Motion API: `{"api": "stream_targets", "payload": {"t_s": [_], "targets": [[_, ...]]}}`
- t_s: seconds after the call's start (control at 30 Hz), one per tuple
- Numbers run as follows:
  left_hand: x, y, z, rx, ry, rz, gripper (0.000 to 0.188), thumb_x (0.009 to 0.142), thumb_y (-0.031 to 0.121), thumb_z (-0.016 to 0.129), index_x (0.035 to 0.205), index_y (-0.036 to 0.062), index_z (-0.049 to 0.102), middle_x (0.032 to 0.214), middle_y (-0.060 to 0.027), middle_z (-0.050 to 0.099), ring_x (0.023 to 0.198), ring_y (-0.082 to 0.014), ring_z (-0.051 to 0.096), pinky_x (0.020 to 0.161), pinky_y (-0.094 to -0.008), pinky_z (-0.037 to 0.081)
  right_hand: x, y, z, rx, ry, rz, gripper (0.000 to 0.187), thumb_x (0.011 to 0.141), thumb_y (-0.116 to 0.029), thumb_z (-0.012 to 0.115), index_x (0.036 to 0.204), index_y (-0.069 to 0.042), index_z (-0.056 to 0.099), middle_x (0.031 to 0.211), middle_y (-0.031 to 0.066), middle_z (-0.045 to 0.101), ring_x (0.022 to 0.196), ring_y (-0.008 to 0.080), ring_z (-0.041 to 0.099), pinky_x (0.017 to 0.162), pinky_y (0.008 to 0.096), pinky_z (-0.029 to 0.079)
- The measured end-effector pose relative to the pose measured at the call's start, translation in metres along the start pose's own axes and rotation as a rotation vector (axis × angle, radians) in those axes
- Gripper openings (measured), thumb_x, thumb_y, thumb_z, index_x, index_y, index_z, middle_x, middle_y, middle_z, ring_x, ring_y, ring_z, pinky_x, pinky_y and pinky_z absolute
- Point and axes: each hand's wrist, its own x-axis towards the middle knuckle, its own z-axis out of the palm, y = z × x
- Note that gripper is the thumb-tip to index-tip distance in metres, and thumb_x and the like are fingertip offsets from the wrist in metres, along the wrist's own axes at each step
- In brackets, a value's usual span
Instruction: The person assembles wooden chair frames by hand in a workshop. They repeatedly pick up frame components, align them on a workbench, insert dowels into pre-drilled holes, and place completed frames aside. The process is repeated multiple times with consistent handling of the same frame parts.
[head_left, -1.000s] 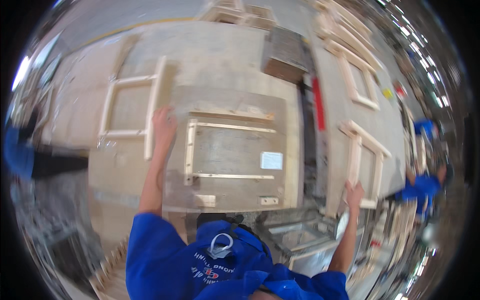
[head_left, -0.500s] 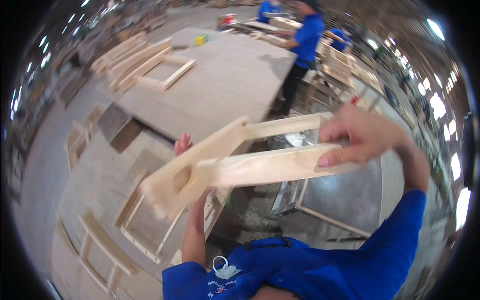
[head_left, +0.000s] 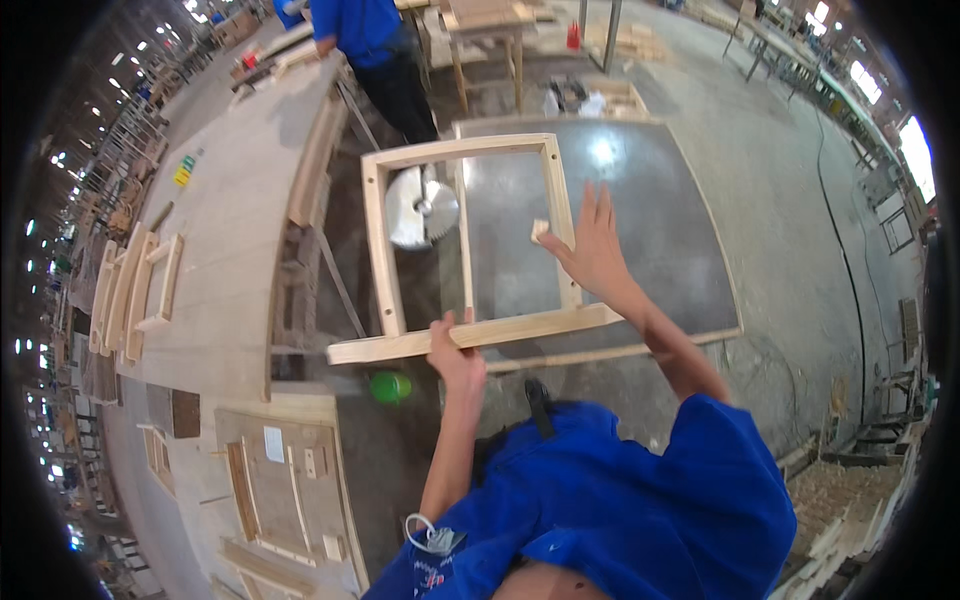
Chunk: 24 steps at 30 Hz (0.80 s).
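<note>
Fingers of your left hand [head_left: 460, 366] curl around the long lower rail [head_left: 540, 327] of the pale rectangular wooden frame [head_left: 458, 148], likely because that bar carries the weight; the frame sits partly over the grey, shiny-topped table [head_left: 650, 200]. Your right hand [head_left: 600, 262] is spread beside the side rail [head_left: 560, 205], perhaps for balance (whether its thumb touches the small pale wooden block [head_left: 540, 230] is unclear).
</note>
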Motion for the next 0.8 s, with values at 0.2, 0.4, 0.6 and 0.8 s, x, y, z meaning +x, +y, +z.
{"api": "stream_targets", "payload": {"t_s": [0.2,0.4,0.6,0.8], "targets": [[-0.027,-0.122,-0.126,0.316,0.199,-0.578,0.024,0.087,0.027,0.054,0.096,0.0058,0.048,0.106,-0.0151,0.050,0.105,-0.0335,0.055,0.088,-0.0568,0.050,-0.155,0.143,0.094,0.139,-0.367,0.515,0.036,0.089,-0.025,0.061,0.100,0.007,0.049,0.078,0.0313,0.062,0.076,0.0510,0.061,0.071,0.0540,0.051],[-0.026,-0.179,-0.194,0.396,0.243,-0.843,0.026,0.086,0.024,0.054,0.099,0.0029,0.047,0.109,-0.0192,0.051,0.110,-0.0409,0.052,0.098,-0.0598,0.043,-0.213,0.201,0.126,-0.011,-0.428,0.594,0.028,0.088,-0.024,0.062,0.095,0.002,0.054,0.081,0.0240,0.065,0.083,0.0428,0.063,0.069,0.0510,0.052],[-0.002,-0.195,-0.194,0.396,0.217,-0.885,0.043,0.084,0.019,0.056,0.113,-0.0085,0.041,0.114,-0.0232,0.048,0.109,-0.0406,0.053,0.099,-0.0530,0.047,-0.217,0.226,0.154,-0.016,-0.317,0.519,0.031,0.087,-0.028,0.065,0.096,0.000,0.056,0.096,0.0174,0.061,0.095,0.0367,0.058,0.076,0.0477,0.050],[-0.015,-0.166,-0.169,0.760,0.097,-1.013,0.062,0.088,0.030,0.061,0.127,-0.0108,0.035,0.120,-0.0276,0.050,0.113,-0.0366,0.055,0.096,-0.0476,0.050,-0.192,0.228,0.154,0.013,-0.246,0.581,0.039,0.088,-0.035,0.063,0.105,0.000,0.058,0.098,0.0186,0.061,0.094,0.0371,0.058,0.077,0.0459,0.049]]}}
